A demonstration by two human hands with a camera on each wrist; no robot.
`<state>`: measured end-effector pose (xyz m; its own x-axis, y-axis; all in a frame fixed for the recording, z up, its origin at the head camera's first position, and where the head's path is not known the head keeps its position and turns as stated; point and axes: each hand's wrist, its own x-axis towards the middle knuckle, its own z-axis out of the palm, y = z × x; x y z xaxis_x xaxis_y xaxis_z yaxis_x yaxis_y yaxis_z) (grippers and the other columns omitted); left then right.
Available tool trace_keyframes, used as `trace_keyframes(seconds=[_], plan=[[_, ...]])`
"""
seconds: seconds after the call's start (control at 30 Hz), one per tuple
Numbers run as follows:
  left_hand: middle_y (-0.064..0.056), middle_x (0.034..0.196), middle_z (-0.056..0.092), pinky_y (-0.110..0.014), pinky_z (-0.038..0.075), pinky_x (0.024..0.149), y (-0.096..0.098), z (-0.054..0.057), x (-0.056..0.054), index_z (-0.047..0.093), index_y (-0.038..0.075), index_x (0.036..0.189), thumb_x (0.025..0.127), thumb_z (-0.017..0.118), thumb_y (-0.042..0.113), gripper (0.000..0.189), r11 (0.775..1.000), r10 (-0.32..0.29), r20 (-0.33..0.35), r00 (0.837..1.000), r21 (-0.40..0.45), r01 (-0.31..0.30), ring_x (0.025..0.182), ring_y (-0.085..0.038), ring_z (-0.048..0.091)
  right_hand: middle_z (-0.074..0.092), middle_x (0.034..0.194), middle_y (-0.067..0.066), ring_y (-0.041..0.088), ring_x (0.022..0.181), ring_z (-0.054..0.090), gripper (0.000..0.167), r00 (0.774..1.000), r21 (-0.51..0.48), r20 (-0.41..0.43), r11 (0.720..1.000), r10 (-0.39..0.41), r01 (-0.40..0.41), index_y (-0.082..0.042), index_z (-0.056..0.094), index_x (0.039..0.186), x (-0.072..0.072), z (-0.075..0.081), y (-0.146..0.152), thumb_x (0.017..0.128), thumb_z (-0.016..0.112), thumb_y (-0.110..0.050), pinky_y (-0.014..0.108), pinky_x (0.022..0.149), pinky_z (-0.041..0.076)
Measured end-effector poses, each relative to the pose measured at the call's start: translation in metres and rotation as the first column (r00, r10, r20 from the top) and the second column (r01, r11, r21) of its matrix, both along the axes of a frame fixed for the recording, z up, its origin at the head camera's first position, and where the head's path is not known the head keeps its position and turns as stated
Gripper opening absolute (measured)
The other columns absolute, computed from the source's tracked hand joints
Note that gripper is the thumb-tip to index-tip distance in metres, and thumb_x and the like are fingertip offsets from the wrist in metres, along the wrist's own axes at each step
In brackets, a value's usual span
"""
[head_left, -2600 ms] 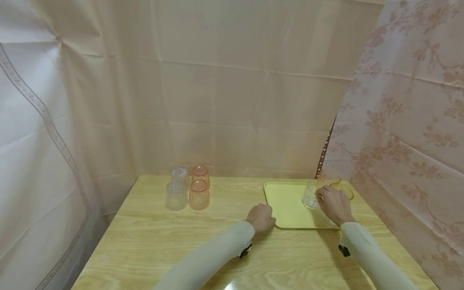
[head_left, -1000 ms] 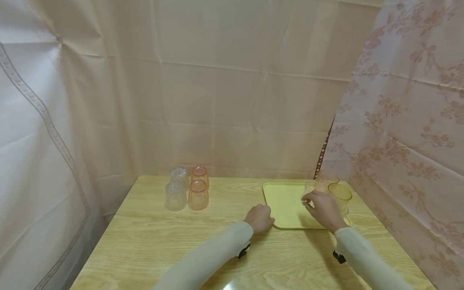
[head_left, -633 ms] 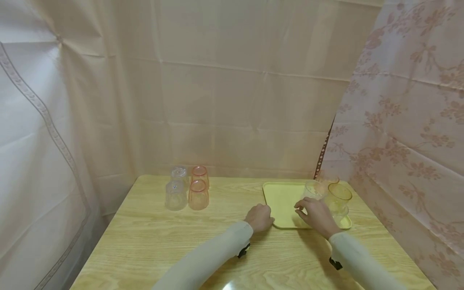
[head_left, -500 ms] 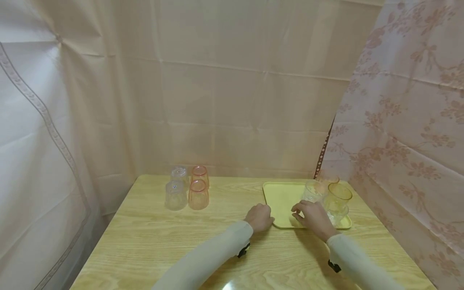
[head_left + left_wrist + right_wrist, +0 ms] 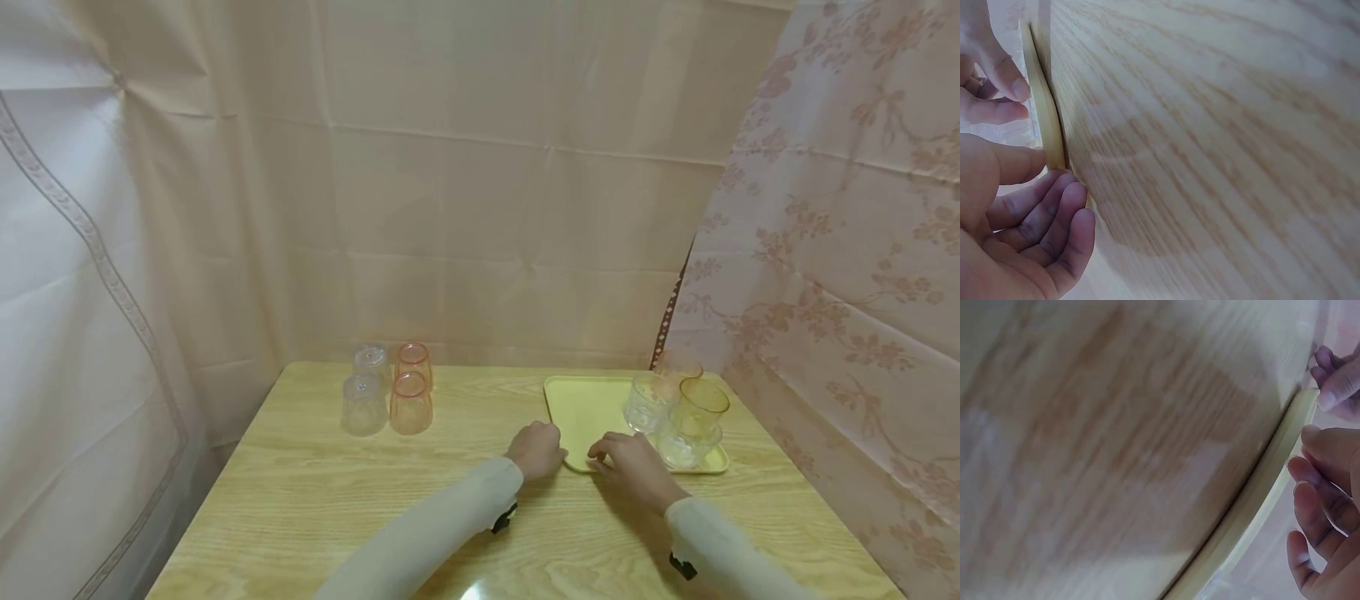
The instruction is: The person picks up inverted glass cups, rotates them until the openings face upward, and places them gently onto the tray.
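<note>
Your left hand (image 5: 536, 451) pinches the near left corner of the yellow tray (image 5: 587, 415), with the thumb on top and the fingers curled at the edge, and it has stayed there. Your right hand (image 5: 636, 468) is what moved: a second ago it was up by the glasses, and now it is lower and more to the left, at the tray's front edge. Its fingers are a bit bent and hold nothing — the thumb is close to the rim, but you can't tell if it touches. So the glasses stand on their own, and both hands are now at the tray.

The tray is right in your left hand's pinch and runs past your right fingertips. Behind your right hand, a clear glass (image 5: 644, 407) stands on it. To the right, an amber glass (image 5: 703, 395) and another clear one (image 5: 679, 451) overlap — you can't tell if they are stacked. An orange glass (image 5: 679, 364) is behind them. Well off to the left, two clear cups (image 5: 364, 410) and two pink cups (image 5: 411, 410) sit upside down on the table (image 5: 322, 508).
</note>
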<state>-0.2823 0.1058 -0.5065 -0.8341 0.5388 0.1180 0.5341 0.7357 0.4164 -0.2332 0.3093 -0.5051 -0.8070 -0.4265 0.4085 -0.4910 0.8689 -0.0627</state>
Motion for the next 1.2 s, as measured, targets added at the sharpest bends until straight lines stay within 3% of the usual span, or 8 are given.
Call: trace_keyframes(seconds=[0.37, 0.6, 0.8, 0.97, 1.2], plan=[[0.004, 0.06, 0.05, -0.023, 0.039, 0.049, 0.0, -0.003, -0.003, 0.059, 0.012, 0.068, 0.098, 0.071, 0.023, 0.035, 1.0, -0.009, -0.004, 1.0, -0.006, 0.009, 0.052, -0.009, 0.043, 0.07, 0.084, -0.012, 0.005, 0.075, 0.064, 0.011, 0.997, -0.059, 0.039, 0.997, 0.061, -0.058, -0.018, 0.08, 0.086, 0.005, -0.003, -0.009, 0.08, 0.088, -0.015, 0.029, 0.068, 0.043], [0.007, 0.052, 0.038, -0.021, 0.033, 0.045, -0.004, -0.003, -0.004, 0.045, 0.016, 0.058, 0.098, 0.069, 0.022, 0.047, 0.999, -0.029, 0.0, 1.0, 0.023, 0.029, 0.046, -0.007, 0.036, 0.07, 0.085, -0.012, 0.005, 0.076, 0.064, 0.008, 0.994, -0.072, 0.097, 0.996, 0.056, -0.049, -0.017, 0.08, 0.086, 0.007, -0.001, -0.012, 0.082, 0.086, -0.013, 0.029, 0.069, 0.042], [0.011, 0.046, 0.027, -0.02, 0.024, 0.04, -0.015, 0.005, 0.0, 0.036, 0.018, 0.051, 0.097, 0.066, 0.017, 0.054, 0.996, -0.084, 0.004, 0.996, 0.04, 0.084, 0.041, -0.004, 0.025, 0.07, 0.087, -0.013, 0.004, 0.077, 0.063, 0.005, 0.991, -0.085, 0.128, 0.996, 0.037, -0.026, -0.017, 0.08, 0.088, 0.009, 0.0, -0.013, 0.085, 0.084, -0.017, 0.03, 0.071, 0.042], [0.009, 0.052, 0.031, -0.021, 0.026, 0.042, -0.03, 0.007, -0.004, 0.044, 0.016, 0.058, 0.099, 0.065, 0.019, 0.046, 0.995, -0.095, -0.041, 0.995, 0.026, 0.096, 0.045, -0.005, 0.027, 0.07, 0.086, -0.014, 0.004, 0.076, 0.063, 0.004, 0.995, -0.073, 0.095, 0.997, 0.037, -0.031, -0.019, 0.08, 0.085, 0.004, -0.003, -0.016, 0.086, 0.084, -0.018, 0.029, 0.069, 0.04], [0.007, 0.071, 0.061, -0.021, 0.045, 0.056, -0.062, 0.015, -0.01, 0.07, 0.011, 0.08, 0.1, 0.064, 0.016, 0.022, 0.993, -0.119, -0.038, 0.992, 0.007, 0.119, 0.059, -0.005, 0.05, 0.069, 0.084, -0.015, 0.004, 0.074, 0.064, 0.007, 0.995, -0.055, 0.092, 0.998, 0.033, -0.028, -0.02, 0.08, 0.084, 0.003, -0.004, -0.021, 0.084, 0.085, -0.016, 0.039, 0.074, 0.05]])
